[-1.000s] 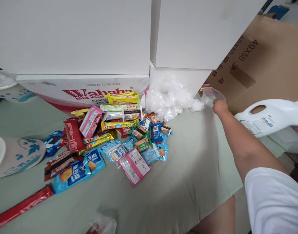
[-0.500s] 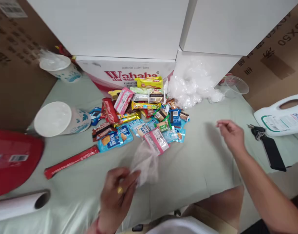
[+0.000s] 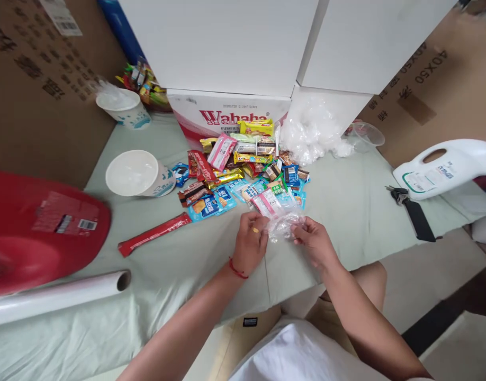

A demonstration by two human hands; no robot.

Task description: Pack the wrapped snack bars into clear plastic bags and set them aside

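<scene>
A crumpled clear plastic bag is stretched between my two hands, just above the cloth. My left hand, with a ring and a red string bracelet, pinches its left side. On the other side, the thumb and fingers of my right hand grip the bag too. Right behind it lies a pink-and-white snack packet, partly covered by the film. Farther back spreads a heap of wrapped snacks, among them blue pouches, a yellow packet and a red bar.
A long red stick packet lies left of the heap. Paper tubs, a red container and a white roll stand or lie leftward. Bunched plastic bags, a white jug and keys are rightward.
My right hand has come in from the right and taken hold of the bag. My left hand has moved forward and right with it. The camera view has shifted.
</scene>
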